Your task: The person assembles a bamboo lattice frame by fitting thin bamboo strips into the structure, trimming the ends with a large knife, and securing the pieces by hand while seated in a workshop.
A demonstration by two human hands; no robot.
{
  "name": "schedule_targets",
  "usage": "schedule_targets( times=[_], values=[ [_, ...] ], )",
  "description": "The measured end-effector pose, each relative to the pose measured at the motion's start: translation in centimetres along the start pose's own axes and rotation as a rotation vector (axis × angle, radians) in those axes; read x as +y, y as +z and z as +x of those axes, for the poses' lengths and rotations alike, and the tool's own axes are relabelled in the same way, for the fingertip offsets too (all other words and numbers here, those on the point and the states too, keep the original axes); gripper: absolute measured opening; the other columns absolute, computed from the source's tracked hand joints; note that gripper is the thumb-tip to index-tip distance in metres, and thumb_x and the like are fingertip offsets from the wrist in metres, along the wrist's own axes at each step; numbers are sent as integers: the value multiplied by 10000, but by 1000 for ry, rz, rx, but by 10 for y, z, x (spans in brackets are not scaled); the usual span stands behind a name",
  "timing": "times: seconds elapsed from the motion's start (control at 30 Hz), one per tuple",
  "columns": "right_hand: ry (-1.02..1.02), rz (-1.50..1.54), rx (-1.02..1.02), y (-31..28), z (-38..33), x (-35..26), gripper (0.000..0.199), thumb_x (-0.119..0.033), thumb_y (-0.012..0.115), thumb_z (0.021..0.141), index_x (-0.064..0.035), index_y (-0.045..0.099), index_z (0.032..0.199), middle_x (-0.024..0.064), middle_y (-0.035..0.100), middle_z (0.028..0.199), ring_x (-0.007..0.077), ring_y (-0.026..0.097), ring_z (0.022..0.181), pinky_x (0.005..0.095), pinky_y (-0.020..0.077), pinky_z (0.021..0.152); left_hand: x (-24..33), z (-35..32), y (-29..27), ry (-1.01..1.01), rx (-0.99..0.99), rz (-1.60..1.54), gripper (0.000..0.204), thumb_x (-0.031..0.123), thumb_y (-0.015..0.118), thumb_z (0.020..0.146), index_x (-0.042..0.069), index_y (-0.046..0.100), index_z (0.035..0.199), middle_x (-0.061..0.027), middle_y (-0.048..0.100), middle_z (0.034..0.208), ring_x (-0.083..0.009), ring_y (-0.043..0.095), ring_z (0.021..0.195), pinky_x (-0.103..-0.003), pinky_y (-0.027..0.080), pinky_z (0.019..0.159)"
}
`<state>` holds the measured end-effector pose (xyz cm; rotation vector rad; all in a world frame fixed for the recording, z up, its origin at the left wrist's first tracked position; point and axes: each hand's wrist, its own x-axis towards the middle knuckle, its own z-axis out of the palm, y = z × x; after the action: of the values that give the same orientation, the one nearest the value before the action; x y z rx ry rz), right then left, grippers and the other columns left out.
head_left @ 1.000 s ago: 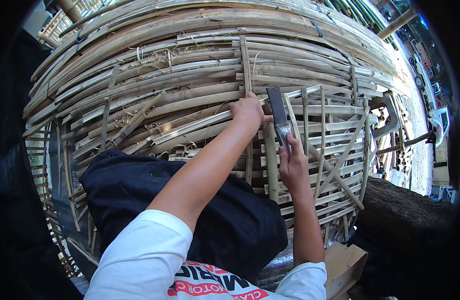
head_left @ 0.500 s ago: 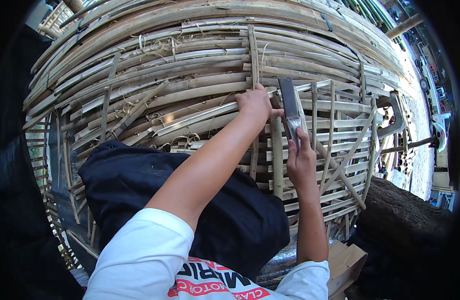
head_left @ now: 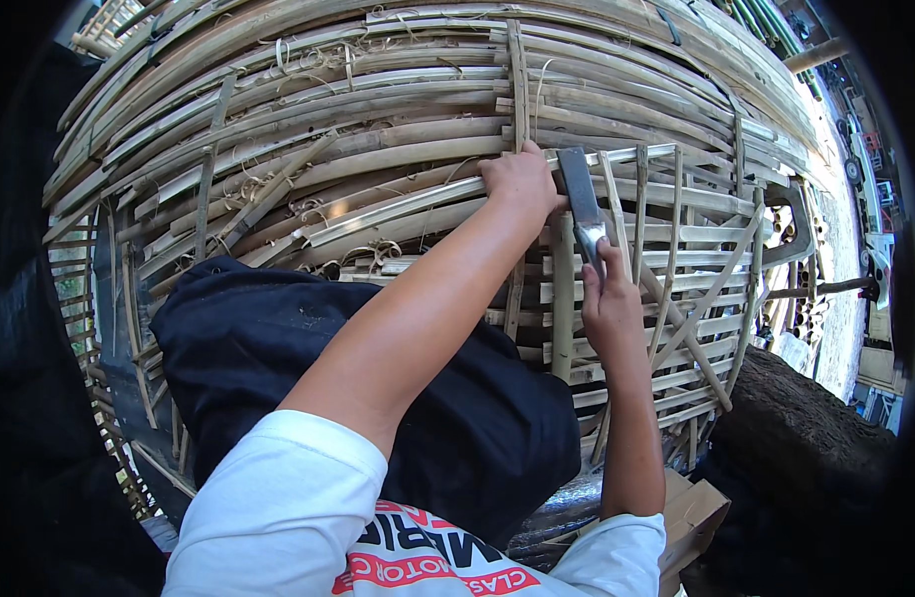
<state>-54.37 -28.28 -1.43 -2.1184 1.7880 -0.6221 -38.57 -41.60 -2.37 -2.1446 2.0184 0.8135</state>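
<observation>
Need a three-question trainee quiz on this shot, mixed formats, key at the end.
1. Multiple choice: what does the right-hand grip hold?
A) A wooden mallet
B) A flat metal-bladed tool
C) A coil of rope

2. True or false: the black cloth lies to the right of the cardboard box.

3. Fill in: the left-hand grip holds a pale strip of split ____.

Key:
1. B
2. False: the black cloth lies to the left of the cardboard box.
3. bamboo
</observation>
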Motion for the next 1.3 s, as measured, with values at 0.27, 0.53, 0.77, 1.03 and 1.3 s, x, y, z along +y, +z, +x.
schedule_targets(
  times=[0.27,0.53,0.77,1.03,1.3],
  values=[
    [-22,-55,-44,1,4,-4,295,-150,522,976,-74,485,1259,246,648,1044,436,645,860,488,499,716,-3,5,2,-15,28,-12,989,739,736,633,35,462,1272,-107,677,1166,-238,650,1100,-431,485,882],
    [134,8,-128,-21,14,-28,283,-159,508,985,-90,471,1258,263,658,958,468,634,848,513,487,700,-7,-5,-3,41,82,5,962,727,712,677,-23,474,1232,-162,701,1077,-276,682,1031,-438,512,873],
    [98,44,-20,-19,5,-15,287,-172,485,998,-74,465,1268,282,653,956,474,638,859,512,490,694,-2,-6,-3,30,52,26,1102,822,663,603,-46,459,1252,-160,701,1070,-275,682,1031,-429,513,873],
    [-121,85,182,-1,-2,-9,308,-161,499,989,-76,451,1281,291,635,1011,472,627,903,499,484,721,0,-1,-1,6,-16,19,1052,741,745,621,10,441,1313,-92,663,1195,-236,643,1108,-421,472,900],
    [-171,35,202,2,4,-16,316,-199,507,985,-89,471,1279,248,656,944,453,634,815,510,474,676,-3,-7,-8,41,46,21,752,545,734,777,-18,481,1206,-152,698,1108,-284,674,1061,-437,507,886]
  ],
)
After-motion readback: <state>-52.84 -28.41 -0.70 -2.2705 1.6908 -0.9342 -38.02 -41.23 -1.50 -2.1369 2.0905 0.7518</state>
